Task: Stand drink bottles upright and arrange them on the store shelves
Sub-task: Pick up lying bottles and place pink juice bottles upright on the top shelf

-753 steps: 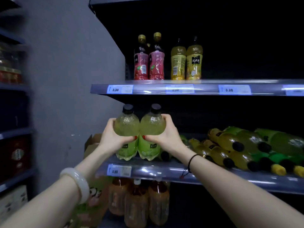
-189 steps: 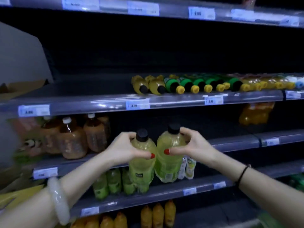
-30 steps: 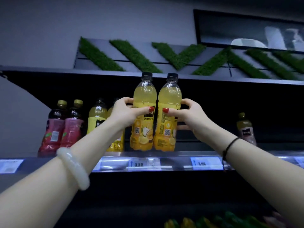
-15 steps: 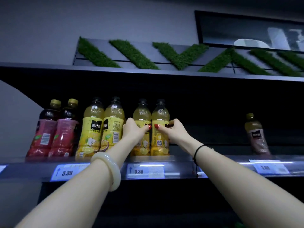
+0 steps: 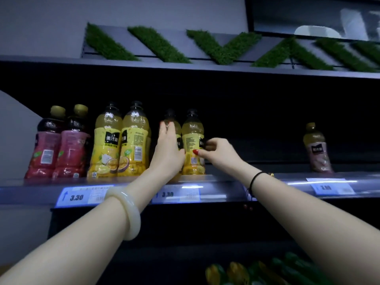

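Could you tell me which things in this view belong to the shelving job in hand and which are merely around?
Part of the job:
- left hand and right hand
- two yellow bottles standing between them
- top shelf

Merely around:
- two red bottles
- passion-fruit bottles
- lone pink bottle
- price tags
- grass decoration

Two yellow bottles [image 5: 192, 145] stand upright on the shelf [image 5: 226, 178], left hand [image 5: 167, 153] flat against one, right hand [image 5: 221, 152] loosely curled at 3 o'clock.
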`<control>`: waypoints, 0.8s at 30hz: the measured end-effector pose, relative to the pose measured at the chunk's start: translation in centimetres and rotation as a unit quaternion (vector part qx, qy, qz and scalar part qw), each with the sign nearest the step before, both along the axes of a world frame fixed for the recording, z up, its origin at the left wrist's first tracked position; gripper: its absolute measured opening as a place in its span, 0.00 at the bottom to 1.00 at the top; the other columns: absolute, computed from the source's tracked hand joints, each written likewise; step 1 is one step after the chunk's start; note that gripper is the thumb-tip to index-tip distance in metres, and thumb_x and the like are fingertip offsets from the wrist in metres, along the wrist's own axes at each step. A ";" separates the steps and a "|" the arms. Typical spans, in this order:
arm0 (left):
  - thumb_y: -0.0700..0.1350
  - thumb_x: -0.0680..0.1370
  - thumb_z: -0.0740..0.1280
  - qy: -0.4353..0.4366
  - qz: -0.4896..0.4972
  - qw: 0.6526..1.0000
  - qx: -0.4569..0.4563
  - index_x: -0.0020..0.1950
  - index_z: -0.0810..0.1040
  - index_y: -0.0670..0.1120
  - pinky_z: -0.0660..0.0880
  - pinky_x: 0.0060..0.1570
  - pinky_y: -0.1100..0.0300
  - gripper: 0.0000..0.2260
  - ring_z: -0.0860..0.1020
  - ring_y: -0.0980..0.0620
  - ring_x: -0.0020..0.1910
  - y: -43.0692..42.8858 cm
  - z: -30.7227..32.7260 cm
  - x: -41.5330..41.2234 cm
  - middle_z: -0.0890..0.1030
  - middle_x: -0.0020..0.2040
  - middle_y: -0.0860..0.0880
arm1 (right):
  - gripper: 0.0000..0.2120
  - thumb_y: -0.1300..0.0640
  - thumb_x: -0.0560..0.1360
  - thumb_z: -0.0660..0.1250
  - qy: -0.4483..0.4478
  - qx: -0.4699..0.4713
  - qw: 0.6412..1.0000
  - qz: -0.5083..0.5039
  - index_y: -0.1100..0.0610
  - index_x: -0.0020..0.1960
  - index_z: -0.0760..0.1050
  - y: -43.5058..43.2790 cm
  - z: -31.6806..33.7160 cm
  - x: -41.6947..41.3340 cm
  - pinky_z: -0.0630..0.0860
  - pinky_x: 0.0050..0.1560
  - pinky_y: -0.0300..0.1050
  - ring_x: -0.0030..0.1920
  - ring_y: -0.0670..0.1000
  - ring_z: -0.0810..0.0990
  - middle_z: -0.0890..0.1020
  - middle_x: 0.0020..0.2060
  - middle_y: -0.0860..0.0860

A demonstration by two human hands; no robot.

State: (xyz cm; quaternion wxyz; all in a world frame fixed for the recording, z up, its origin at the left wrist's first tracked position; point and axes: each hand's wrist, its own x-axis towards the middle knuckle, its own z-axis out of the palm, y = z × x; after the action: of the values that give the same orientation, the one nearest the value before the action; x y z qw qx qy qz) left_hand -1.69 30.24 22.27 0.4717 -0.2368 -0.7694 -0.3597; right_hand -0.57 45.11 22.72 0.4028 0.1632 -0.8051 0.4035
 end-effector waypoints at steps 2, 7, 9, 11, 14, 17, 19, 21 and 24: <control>0.37 0.77 0.67 0.075 -0.021 0.996 -0.041 0.76 0.58 0.43 0.50 0.67 0.68 0.31 0.55 0.50 0.76 0.5 -1.2 1.5 0.56 0.78 0.46 | 0.24 0.56 0.72 0.73 0.038 0.002 0.999 -0.011 0.62 0.64 0.74 1.0 -0.6 1.2 0.74 0.57 0.40 0.57 0.49 0.79 0.80 0.58 0.55; 0.36 0.74 0.70 0.157 -0.133 0.969 -0.138 0.68 0.73 0.39 0.58 0.67 0.73 0.22 0.68 0.53 0.69 2.2 -7.2 3.1 0.73 0.68 0.43 | 0.08 0.64 0.73 0.70 0.129 0.006 0.991 0.027 0.58 0.51 0.80 4.0 -4.8 5.3 0.78 0.53 0.41 0.45 0.46 0.82 0.84 0.45 0.51; 0.37 0.74 0.70 0.168 -0.173 0.958 -0.157 0.67 0.74 0.40 0.63 0.67 0.68 0.21 0.70 0.56 0.66 3.1 -10.0 3.5 0.75 0.65 0.46 | 0.06 0.65 0.73 0.69 0.151 0.021 0.988 0.019 0.57 0.49 0.81 5.2 -7.0 6.9 0.78 0.48 0.39 0.44 0.46 0.82 0.84 0.43 0.49; 0.39 0.74 0.69 0.180 -0.195 0.949 -0.172 0.66 0.75 0.40 0.68 0.65 0.62 0.19 0.73 0.54 0.64 3.9 -12.5 3.9 0.77 0.64 0.47 | 0.05 0.63 0.73 0.69 0.138 0.048 0.989 0.002 0.56 0.47 0.81 6.7 -9.2 8.2 0.76 0.43 0.39 0.43 0.46 0.81 0.83 0.43 0.47; 0.42 0.76 0.64 0.159 -0.209 0.942 -0.211 0.62 0.77 0.39 0.71 0.62 0.62 0.16 0.75 0.54 0.57 4.7 -16.2 4.1 0.79 0.59 0.44 | 0.05 0.64 0.72 0.70 0.085 0.093 0.992 -0.006 0.56 0.46 0.80 9.2 -13.0 9.1 0.73 0.40 0.33 0.37 0.42 0.78 0.81 0.37 0.44; 0.43 0.74 0.58 0.073 -0.189 0.934 -0.294 0.63 0.76 0.41 0.70 0.62 0.60 0.19 0.73 0.53 0.60 5.1 -19.9 3.4 0.77 0.61 0.44 | 0.10 0.68 0.70 0.69 -0.003 0.222 0.975 -0.034 0.59 0.49 0.80 12.0 -17.3 8.9 0.71 0.42 0.34 0.40 0.44 0.79 0.82 0.38 0.48; 0.39 0.75 0.58 -0.029 -0.147 0.915 -0.375 0.70 0.69 0.46 0.68 0.67 0.56 0.23 0.67 0.52 0.69 5.3 -22.0 3.2 0.70 0.70 0.47 | 0.19 0.69 0.69 0.64 -0.092 0.353 0.928 -0.073 0.58 0.59 0.77 13.5 -19.7 8.4 0.73 0.53 0.41 0.51 0.49 0.79 0.82 0.51 0.54; 0.35 0.75 0.59 -0.125 -0.090 0.876 -0.458 0.76 0.60 0.49 0.60 0.72 0.60 0.29 0.58 0.51 0.75 5.6 -23.4 2.9 0.60 0.77 0.49 | 0.30 0.68 0.69 0.62 -0.191 0.465 0.858 -0.104 0.53 0.70 0.68 14.3 -21.6 7.9 0.69 0.64 0.48 0.65 0.52 0.72 0.74 0.65 0.52; 0.34 0.74 0.60 -0.156 -0.055 0.850 -0.501 0.78 0.54 0.51 0.57 0.73 0.58 0.34 0.55 0.48 0.77 6.4 -24.6 2.4 0.54 0.79 0.47 | 0.35 0.66 0.71 0.61 -0.259 0.528 0.802 -0.109 0.49 0.76 0.57 13.9 -23.2 7.2 0.61 0.70 0.50 0.73 0.53 0.63 0.65 0.73 0.50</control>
State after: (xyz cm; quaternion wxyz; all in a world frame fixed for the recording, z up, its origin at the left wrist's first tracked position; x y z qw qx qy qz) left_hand 0.74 36.62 -2.32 0.1425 -0.4240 -0.8942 0.0170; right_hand 6.59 59.03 -0.52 0.0720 0.1513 -0.9805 -0.1027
